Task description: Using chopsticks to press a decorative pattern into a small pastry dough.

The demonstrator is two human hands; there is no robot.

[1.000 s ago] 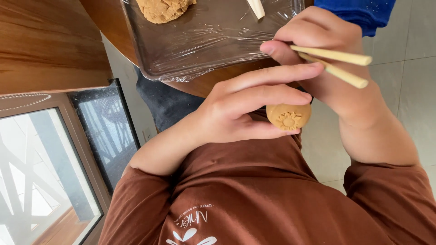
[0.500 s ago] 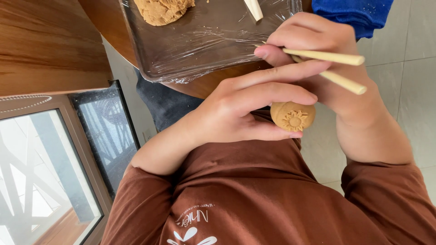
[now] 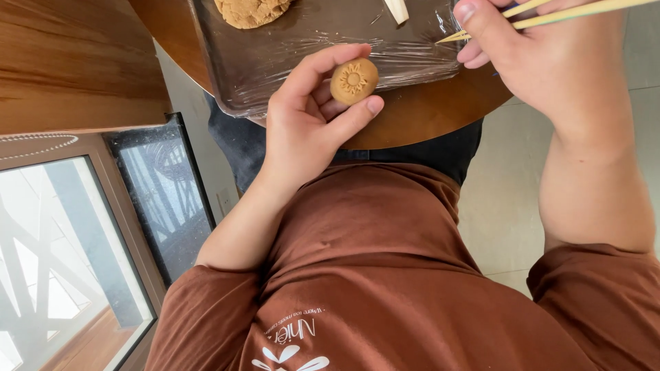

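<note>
Left hand (image 3: 302, 130) raised stamped dough disc (image 3: 354, 80) over tray (image 3: 275, 75), fingers pinching; right hand (image 3: 543, 62) grips sticks (image 3: 550, 14).

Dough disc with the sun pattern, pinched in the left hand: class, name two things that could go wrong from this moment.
1. The dough disc is held only by the left hand fingertips at its edge, over the rim of the film-wrapped tray; a firmer pinch could dent the pattern, a looser one might let it drop.
2. The right hand holds two thin wooden sticks with their points toward the disc; a slip might scratch the design or tear the film.
</note>
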